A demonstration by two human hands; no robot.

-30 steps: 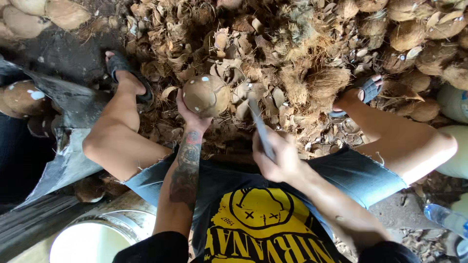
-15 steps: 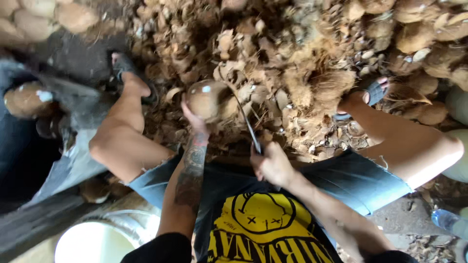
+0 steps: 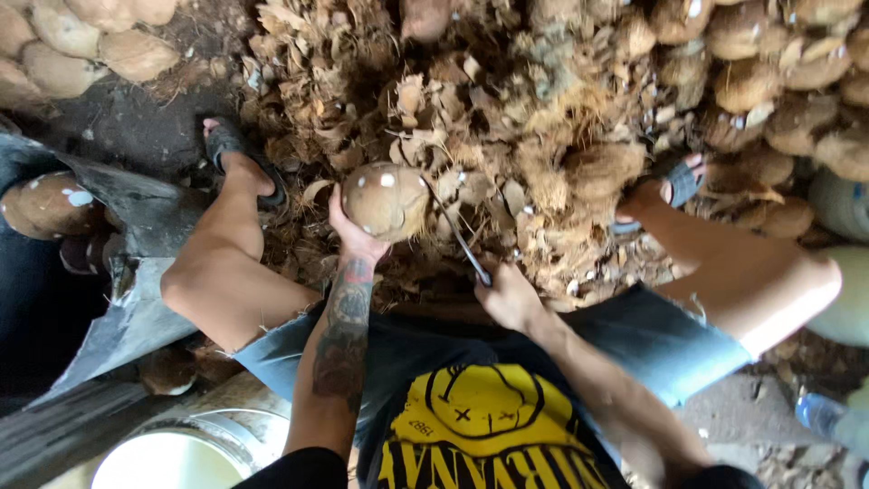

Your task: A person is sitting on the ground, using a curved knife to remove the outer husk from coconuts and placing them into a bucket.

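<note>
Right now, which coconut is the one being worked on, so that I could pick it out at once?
Start at the big heap of husk scraps on the ground between the person's knees. At its near edge the left hand cups a round brown coconut, with the right hand's blade against it. Unlike the husked nuts around, it is smooth with white nicks.

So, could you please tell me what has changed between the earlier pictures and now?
The right hand has swung its knife from clear of the coconut to tip-first against its right side. The left hand still holds the coconut up from below. Both feet and the husk pile stayed put.
</note>
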